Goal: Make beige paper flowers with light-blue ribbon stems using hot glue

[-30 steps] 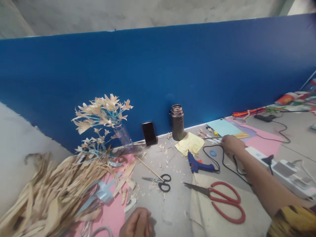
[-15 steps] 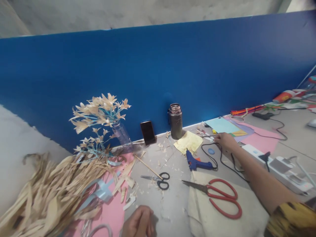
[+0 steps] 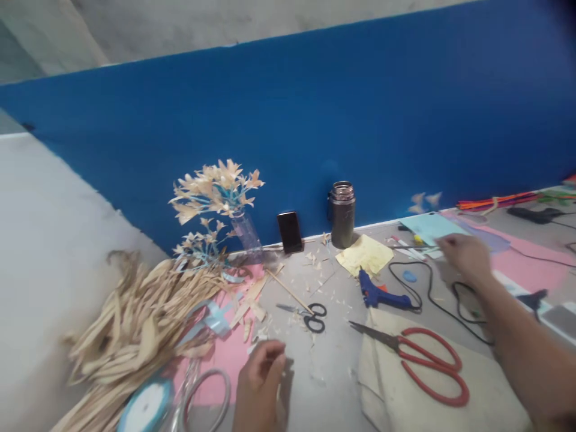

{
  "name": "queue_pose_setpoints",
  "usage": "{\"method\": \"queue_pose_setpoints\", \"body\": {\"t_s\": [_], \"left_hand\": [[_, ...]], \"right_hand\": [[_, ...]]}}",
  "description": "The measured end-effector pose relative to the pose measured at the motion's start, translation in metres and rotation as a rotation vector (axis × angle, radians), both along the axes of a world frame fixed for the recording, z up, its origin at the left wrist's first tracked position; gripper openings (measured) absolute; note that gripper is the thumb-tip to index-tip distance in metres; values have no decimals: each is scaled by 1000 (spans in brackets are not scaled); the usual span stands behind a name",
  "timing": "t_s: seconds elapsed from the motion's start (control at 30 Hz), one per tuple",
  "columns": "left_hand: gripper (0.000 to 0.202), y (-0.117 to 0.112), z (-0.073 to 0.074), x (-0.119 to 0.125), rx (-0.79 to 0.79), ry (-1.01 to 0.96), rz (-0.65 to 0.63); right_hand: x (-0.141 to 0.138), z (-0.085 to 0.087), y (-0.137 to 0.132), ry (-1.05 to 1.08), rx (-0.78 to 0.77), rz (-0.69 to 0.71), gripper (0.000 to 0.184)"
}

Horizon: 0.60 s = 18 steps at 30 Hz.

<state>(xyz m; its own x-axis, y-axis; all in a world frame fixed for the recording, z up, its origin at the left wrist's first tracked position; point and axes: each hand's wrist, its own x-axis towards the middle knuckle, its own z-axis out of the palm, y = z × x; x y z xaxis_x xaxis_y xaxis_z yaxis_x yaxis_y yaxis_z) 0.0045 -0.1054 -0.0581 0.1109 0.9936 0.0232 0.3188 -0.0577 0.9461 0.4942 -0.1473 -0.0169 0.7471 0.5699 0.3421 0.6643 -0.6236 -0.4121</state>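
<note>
Quick rundown, using the metal flask (image 3: pixel 342 215) by the blue partition (image 3: pixel 315 120) as my anchor: the right hand (image 3: pixel 465 257) has shifted in the last second. It was pressed down on the pens and black cable (image 3: pixel 427 288) right of the flask, and now it sits a bit further right, just below the light-blue sheet (image 3: pixel 429 227). It's smeared with motion blur, so I honestly can't tell if it's gripping anything. There's a blurry tan petal shape (image 3: pixel 425 201) against the partition above it that wasn't there before, but I can't say whether the hand holds it. The left hand (image 3: pixel 261 375) is well in front of the flask and to its left, at the edge of the pink sheet (image 3: pixel 225 360), fingers curled in. Whether it's pinching a scrap I can't make out, and it's barely moved. The head has swung left too, so a ribbon spool (image 3: pixel 146 408) now shows past the heap of dried strips (image 3: pixel 139 324). The small black scissors (image 3: pixel 310 317), glue gun (image 3: pixel 380 295) and red scissors (image 3: pixel 423 363) lie untouched in front of the flask
</note>
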Motion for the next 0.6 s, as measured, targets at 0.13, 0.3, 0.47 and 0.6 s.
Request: {"method": "queue_pose_setpoints", "body": {"t_s": [0.13,0.3,0.47,0.6], "left_hand": [[27,13,12,-6,-36,31,62],[18,12,25,5,172,77,-171],[20,31,35,-13,136,440,-246],[26,66,56,-61,256,713,41]], "right_hand": [[-42,37,-24,82,160,-23,32],[-156,37,-13,567,59,567,36],[-232,2,14,846,-140,794,34],[-245,-11,28,835,-230,829,34]]}}
